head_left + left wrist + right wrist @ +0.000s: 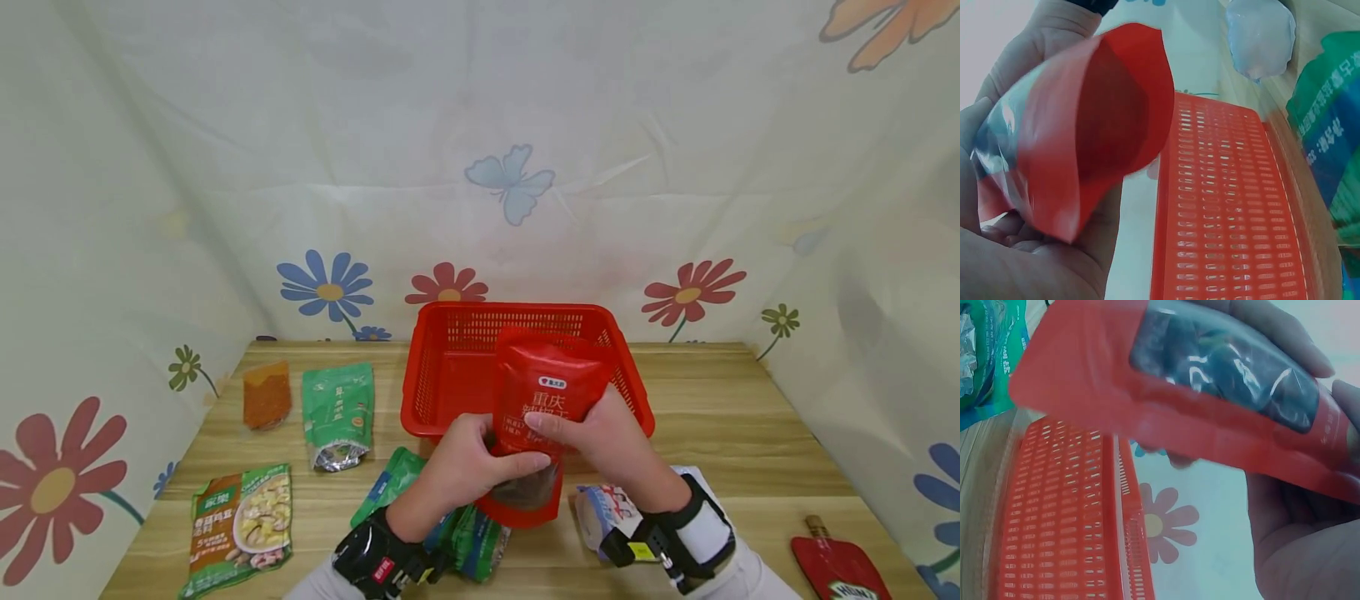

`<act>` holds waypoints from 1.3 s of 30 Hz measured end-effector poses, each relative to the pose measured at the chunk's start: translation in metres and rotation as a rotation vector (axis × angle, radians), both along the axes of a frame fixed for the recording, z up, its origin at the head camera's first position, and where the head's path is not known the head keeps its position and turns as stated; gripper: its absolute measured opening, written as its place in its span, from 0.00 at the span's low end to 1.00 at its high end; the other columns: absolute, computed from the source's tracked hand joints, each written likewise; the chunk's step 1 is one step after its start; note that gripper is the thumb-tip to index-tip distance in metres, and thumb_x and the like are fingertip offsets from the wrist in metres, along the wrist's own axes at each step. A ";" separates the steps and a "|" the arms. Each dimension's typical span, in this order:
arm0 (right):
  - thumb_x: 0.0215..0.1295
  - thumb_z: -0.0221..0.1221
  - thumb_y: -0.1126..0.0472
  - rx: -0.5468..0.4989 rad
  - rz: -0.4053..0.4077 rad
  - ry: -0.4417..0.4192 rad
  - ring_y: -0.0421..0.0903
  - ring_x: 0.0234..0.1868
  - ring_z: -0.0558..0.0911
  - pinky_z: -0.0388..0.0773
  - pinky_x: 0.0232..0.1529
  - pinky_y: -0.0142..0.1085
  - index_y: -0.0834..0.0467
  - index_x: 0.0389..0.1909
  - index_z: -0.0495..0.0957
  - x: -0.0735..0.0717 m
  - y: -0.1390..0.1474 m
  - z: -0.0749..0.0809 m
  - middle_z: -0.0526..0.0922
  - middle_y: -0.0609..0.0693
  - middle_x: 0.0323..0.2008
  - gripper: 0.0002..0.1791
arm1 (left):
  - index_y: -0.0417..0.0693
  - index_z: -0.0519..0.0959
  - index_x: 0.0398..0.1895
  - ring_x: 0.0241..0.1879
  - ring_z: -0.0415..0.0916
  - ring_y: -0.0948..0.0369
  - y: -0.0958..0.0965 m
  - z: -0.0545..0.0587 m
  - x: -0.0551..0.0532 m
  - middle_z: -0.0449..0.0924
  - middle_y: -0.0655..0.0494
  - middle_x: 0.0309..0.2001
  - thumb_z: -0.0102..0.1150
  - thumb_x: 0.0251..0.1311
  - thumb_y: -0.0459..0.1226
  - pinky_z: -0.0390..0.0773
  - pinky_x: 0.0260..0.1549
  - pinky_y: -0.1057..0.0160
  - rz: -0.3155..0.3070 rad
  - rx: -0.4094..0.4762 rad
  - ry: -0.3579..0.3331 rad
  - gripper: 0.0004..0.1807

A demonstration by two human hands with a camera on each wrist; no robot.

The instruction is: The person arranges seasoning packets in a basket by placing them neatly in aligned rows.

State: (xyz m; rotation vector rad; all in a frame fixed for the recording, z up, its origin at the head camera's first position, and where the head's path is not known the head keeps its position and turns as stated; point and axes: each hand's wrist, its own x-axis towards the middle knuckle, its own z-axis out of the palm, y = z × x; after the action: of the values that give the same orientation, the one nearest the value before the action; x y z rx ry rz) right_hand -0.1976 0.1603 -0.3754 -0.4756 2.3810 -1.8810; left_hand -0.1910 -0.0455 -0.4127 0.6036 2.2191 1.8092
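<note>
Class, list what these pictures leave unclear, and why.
Head view: inside of the red basket, partly behind the red pouch.
Head view: middle of the green packaging, behind the left wrist.
Head view: lower end of Heinz pouch, cut off by bottom edge.
Right wrist view: small print on red pouch, blurred.

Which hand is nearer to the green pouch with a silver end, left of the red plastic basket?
Left. The left hand, gripping a red pouch with a clear window, is to the right of the green pouch; the right hand, also gripping it, is farther right.
</note>
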 end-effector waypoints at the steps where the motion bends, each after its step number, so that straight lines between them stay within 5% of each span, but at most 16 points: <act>1: 0.60 0.73 0.53 -0.001 0.001 -0.015 0.56 0.60 0.80 0.87 0.50 0.45 0.49 0.66 0.65 -0.001 0.000 0.000 0.79 0.49 0.60 0.37 | 0.62 0.78 0.58 0.48 0.85 0.63 0.000 0.000 0.000 0.87 0.67 0.52 0.72 0.59 0.52 0.85 0.50 0.62 0.002 -0.009 -0.004 0.25; 9: 0.60 0.72 0.47 -0.016 -0.026 -0.144 0.56 0.60 0.80 0.86 0.51 0.47 0.49 0.67 0.64 -0.014 0.004 0.004 0.78 0.51 0.61 0.39 | 0.54 0.83 0.55 0.43 0.87 0.61 -0.005 -0.001 -0.004 0.89 0.60 0.48 0.68 0.63 0.55 0.87 0.46 0.59 0.028 -0.059 -0.050 0.23; 16: 0.65 0.70 0.52 -0.108 -0.012 -0.152 0.55 0.60 0.80 0.85 0.54 0.48 0.49 0.66 0.63 -0.035 0.021 0.012 0.77 0.53 0.61 0.34 | 0.53 0.86 0.52 0.43 0.86 0.60 -0.023 0.004 -0.014 0.90 0.57 0.46 0.60 0.71 0.50 0.86 0.48 0.61 0.044 -0.138 0.071 0.16; 26: 0.64 0.69 0.45 -0.043 -0.123 -0.189 0.50 0.60 0.80 0.85 0.54 0.43 0.46 0.66 0.61 -0.066 0.048 0.022 0.75 0.48 0.61 0.36 | 0.53 0.86 0.52 0.43 0.87 0.63 -0.040 0.001 -0.028 0.90 0.60 0.44 0.65 0.68 0.45 0.86 0.47 0.62 0.122 -0.525 0.391 0.13; 31: 0.65 0.67 0.43 -0.079 -0.175 -0.199 0.50 0.63 0.76 0.85 0.54 0.40 0.44 0.68 0.58 -0.077 0.058 0.025 0.72 0.46 0.62 0.38 | 0.49 0.85 0.54 0.46 0.87 0.58 -0.043 0.001 -0.031 0.90 0.55 0.47 0.71 0.62 0.47 0.86 0.49 0.58 0.106 -0.673 0.426 0.20; 39: 0.62 0.68 0.38 -0.084 -0.300 -0.186 0.49 0.65 0.73 0.84 0.53 0.35 0.47 0.74 0.56 -0.091 0.068 0.021 0.69 0.48 0.68 0.45 | 0.51 0.85 0.53 0.36 0.82 0.62 -0.044 -0.007 -0.037 0.89 0.58 0.42 0.75 0.55 0.53 0.87 0.46 0.59 0.032 -0.911 0.483 0.26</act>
State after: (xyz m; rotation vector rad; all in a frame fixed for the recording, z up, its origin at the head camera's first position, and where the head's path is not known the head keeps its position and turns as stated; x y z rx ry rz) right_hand -0.2884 0.2288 -0.3541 0.0574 2.3632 -2.0431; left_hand -0.2275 -0.0895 -0.4199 0.8224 2.9910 0.5047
